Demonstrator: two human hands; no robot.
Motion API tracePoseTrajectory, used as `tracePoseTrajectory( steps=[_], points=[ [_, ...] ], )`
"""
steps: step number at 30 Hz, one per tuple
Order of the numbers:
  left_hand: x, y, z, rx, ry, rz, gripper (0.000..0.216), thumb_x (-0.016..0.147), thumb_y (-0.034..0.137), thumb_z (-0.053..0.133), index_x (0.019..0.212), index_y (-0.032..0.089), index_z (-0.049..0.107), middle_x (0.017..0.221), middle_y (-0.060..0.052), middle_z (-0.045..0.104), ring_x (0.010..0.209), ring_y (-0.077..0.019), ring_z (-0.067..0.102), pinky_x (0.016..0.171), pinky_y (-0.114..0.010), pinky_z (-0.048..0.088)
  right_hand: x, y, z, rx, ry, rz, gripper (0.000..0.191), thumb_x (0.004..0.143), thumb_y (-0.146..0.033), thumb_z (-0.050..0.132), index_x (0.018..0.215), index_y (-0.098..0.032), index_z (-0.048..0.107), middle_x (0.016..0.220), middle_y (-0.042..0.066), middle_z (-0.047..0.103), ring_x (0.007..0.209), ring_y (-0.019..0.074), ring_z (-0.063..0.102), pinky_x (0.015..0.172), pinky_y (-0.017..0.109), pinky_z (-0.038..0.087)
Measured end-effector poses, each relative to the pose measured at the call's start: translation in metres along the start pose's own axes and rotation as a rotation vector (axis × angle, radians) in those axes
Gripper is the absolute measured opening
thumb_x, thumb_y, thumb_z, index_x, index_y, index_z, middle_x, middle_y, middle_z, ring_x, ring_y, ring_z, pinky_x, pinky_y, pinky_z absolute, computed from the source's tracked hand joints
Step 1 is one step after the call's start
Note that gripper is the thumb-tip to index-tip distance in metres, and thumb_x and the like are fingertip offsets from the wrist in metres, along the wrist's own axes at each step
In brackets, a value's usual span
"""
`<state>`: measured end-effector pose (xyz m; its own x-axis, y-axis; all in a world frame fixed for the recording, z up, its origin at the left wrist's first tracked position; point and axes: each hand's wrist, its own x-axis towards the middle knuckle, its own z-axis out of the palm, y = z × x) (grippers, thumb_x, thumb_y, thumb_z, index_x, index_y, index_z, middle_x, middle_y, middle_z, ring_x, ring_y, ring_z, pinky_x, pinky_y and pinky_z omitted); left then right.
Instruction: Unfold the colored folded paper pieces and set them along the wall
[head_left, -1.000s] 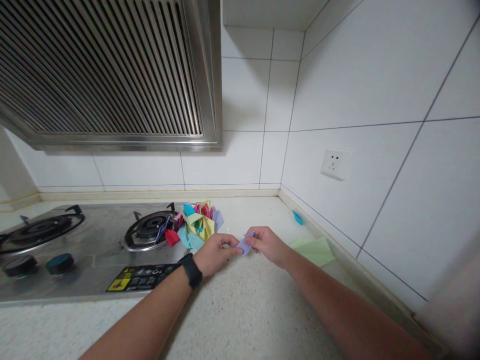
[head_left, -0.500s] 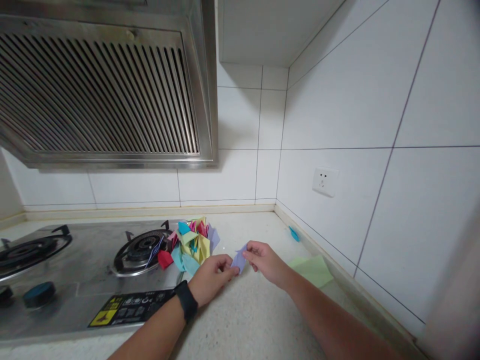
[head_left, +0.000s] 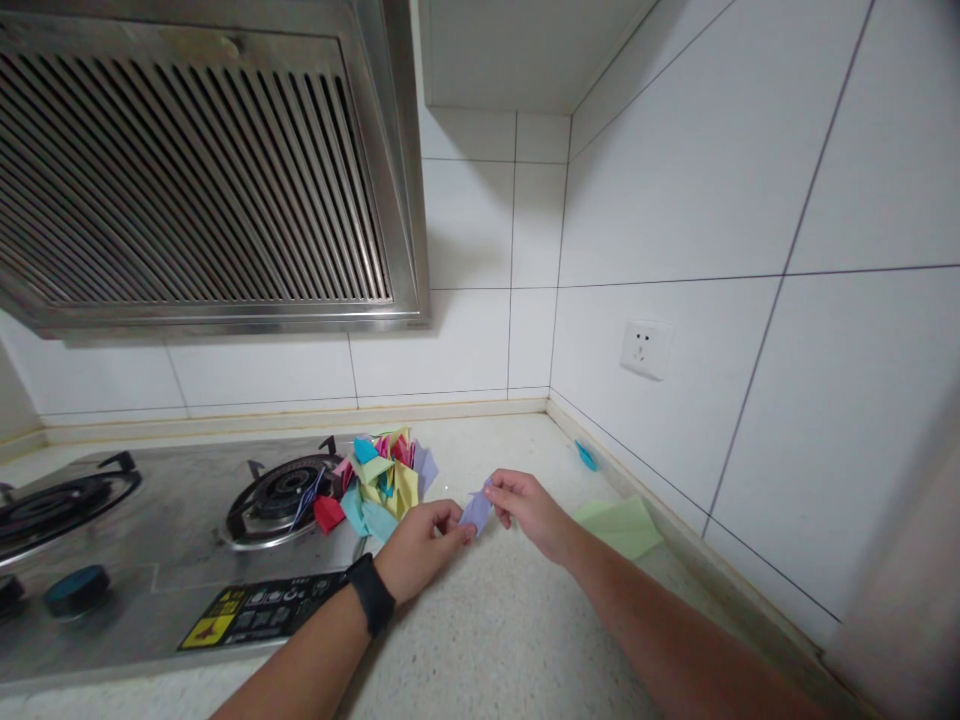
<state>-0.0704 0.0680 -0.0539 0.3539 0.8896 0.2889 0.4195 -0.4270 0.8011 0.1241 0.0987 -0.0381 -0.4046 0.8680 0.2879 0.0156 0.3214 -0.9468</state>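
Note:
A small folded piece of purple paper [head_left: 477, 509] is held between my two hands, just above the countertop. My left hand [head_left: 427, 545], with a black band on its wrist, pinches the lower left end between thumb and fingers. At the upper right end, my right hand [head_left: 525, 510] grips the paper between thumb and forefinger. Left of my hands lies a heap of folded colored papers [head_left: 379, 485] in yellow, teal, red, pink and purple. Behind my right forearm are light green paper sheets [head_left: 626, 525]. The exact folds of the purple piece are too small to make out.
A gas stove [head_left: 180, 560] with two burners occupies the left, under a slatted range hood [head_left: 225, 190]. A small blue object [head_left: 586, 456] lies by the right wall. A socket [head_left: 646, 349] is on the tiles. The speckled countertop [head_left: 480, 640] extends below my hands.
The whole view has shifted slightly, with the scene sitting a little higher and further left. Both hands keep hold of the purple paper in nearly the same pose.

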Motion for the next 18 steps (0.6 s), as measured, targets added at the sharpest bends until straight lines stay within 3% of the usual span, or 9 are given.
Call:
tracePoseTrajectory(
  steps=[8,12,18],
  points=[
    [-0.003,0.004,0.001,0.014,-0.034,0.011,0.036,0.087,0.045,0.050,0.074,0.014,0.064,0.065,-0.001,0.059,0.063,-0.0131,0.050,0.059,-0.023,0.034,0.002,-0.004,-0.006,-0.065,0.076,-0.025,0.025,0.084,-0.040,0.056,0.072,-0.017,0.055,0.053,-0.006,0.043,0.046,0.0082,0.038,0.046,0.023,0.028],
    [-0.004,0.008,-0.001,-0.025,-0.039,0.014,0.039,0.087,0.049,0.049,0.082,0.014,0.065,0.068,0.000,0.059,0.064,-0.0131,0.050,0.060,-0.022,0.035,0.002,-0.004,-0.006,-0.081,0.036,-0.029,0.026,0.083,-0.040,0.058,0.070,-0.017,0.055,0.053,-0.006,0.042,0.047,0.0078,0.037,0.046,0.022,0.027],
    [-0.005,0.011,-0.001,-0.023,-0.077,0.006,0.038,0.089,0.045,0.047,0.077,0.014,0.065,0.064,0.001,0.056,0.060,-0.0113,0.047,0.057,-0.022,0.034,0.001,0.001,-0.001,-0.066,-0.018,-0.006,0.025,0.083,-0.040,0.058,0.073,-0.017,0.057,0.054,-0.006,0.044,0.048,0.0084,0.038,0.047,0.022,0.028]
  ],
)
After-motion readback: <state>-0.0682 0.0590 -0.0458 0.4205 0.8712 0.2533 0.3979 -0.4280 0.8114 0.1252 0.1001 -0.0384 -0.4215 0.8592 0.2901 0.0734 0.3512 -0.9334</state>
